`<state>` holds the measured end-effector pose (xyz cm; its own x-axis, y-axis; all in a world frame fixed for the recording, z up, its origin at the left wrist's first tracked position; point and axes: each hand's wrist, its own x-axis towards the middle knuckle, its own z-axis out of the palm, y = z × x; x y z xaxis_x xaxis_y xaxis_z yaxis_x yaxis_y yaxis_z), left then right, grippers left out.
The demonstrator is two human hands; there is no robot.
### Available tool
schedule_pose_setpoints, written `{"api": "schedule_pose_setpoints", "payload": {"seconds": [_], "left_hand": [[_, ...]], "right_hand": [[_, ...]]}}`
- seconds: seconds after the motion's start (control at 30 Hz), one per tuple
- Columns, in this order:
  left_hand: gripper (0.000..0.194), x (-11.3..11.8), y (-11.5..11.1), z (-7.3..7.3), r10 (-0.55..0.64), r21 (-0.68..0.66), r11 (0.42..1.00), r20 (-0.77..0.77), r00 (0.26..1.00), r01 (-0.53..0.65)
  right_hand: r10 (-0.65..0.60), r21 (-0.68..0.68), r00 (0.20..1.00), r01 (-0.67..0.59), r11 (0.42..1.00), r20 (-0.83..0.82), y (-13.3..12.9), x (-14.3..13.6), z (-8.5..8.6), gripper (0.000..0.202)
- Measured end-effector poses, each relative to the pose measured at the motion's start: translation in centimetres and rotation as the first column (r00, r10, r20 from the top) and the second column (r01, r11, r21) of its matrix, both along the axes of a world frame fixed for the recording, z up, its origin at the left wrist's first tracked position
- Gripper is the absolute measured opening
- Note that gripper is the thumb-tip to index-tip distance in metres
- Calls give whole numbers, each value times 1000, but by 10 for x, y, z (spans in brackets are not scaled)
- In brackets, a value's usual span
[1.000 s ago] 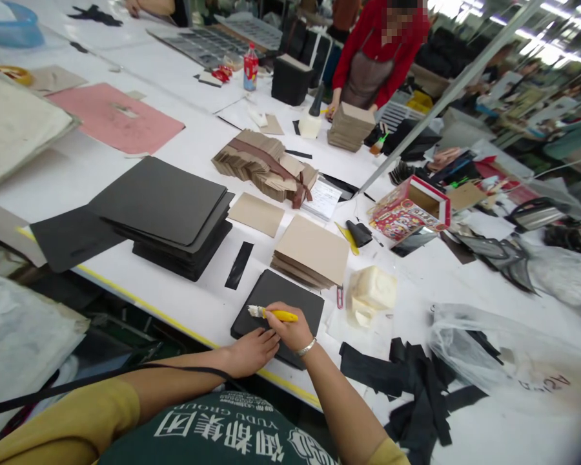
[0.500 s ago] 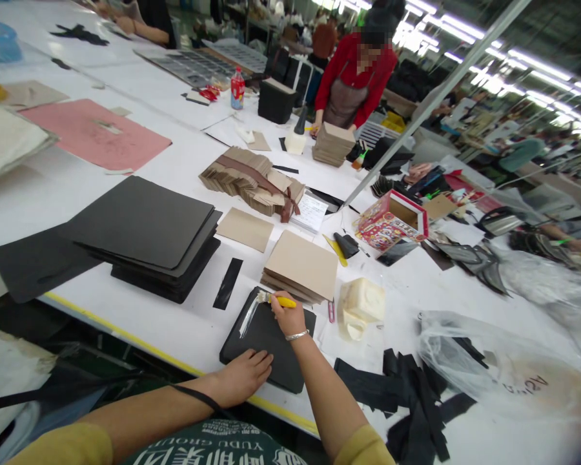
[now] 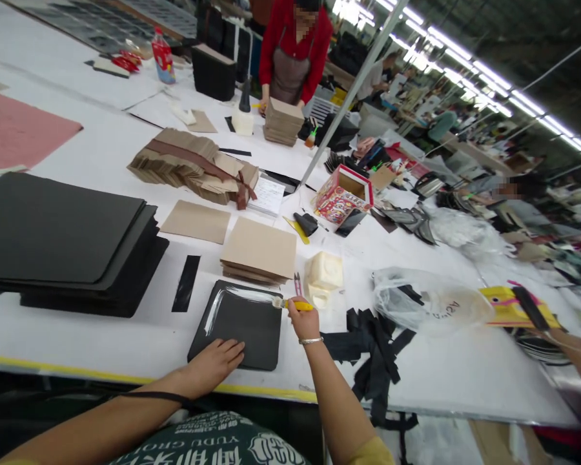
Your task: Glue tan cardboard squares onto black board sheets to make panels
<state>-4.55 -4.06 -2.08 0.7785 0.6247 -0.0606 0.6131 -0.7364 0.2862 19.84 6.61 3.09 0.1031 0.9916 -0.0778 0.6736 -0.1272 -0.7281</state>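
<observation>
A black rounded panel (image 3: pixel 252 329) lies on the white table in front of me, with a white wet streak along its left and far edges. My right hand (image 3: pixel 303 318) grips the yellow handle of a brush (image 3: pixel 290 304), whose bristles touch the panel's far right corner. Flat on the panel's near left part rests my left hand (image 3: pixel 217 365), its fingers stretched out. Just beyond the panel sits a stack of tan boards (image 3: pixel 259 248). A cut-open cream plastic container (image 3: pixel 324 272) stands to the right of that stack.
Large black sheets (image 3: pixel 62 226) are piled at left. Black strips (image 3: pixel 372 355) and a clear plastic bag (image 3: pixel 416 303) lie at right. Tied tan boards (image 3: pixel 188 165) and a red patterned box (image 3: pixel 343 194) sit farther back. A co-worker in red (image 3: pixel 295 58) stands across the table.
My right hand has drawn the brush rightward along the panel's far edge, lengthening the white streak. The left hand stays on the panel. The camera view has turned to the right.
</observation>
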Motion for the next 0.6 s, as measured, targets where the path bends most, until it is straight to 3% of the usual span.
{"api": "schedule_pose_setpoints", "payload": {"seconds": [0.13, 0.27, 0.37, 0.47, 0.53, 0.6], "left_hand": [[38, 1, 0, -2, 3, -2, 1000, -16, 1000, -3], [38, 2, -4, -4, 43, 0, 999, -30, 999, -43], [38, 2, -5, -4, 48, -1, 999, -32, 998, -48], [37, 0, -2, -4, 27, 10, 1000, -19, 999, -27], [36, 0, -1, -3, 4, 25, 1000, -2, 1000, -4], [35, -1, 0, -2, -3, 45, 999, 13, 1000, 3]], "right_hand": [[247, 147, 960, -265, 953, 131, -4, 1, 7, 25], [463, 23, 837, -490, 871, 292, -38, 3, 5, 25], [550, -52, 789, -559, 828, 275, -84, 9, 5, 26], [570, -43, 791, -576, 816, 223, -120, 13, 12, 26], [556, 5, 810, -567, 824, 188, -123, 9, 19, 25], [542, 81, 827, -556, 827, 149, -106, -4, 25, 24]]}}
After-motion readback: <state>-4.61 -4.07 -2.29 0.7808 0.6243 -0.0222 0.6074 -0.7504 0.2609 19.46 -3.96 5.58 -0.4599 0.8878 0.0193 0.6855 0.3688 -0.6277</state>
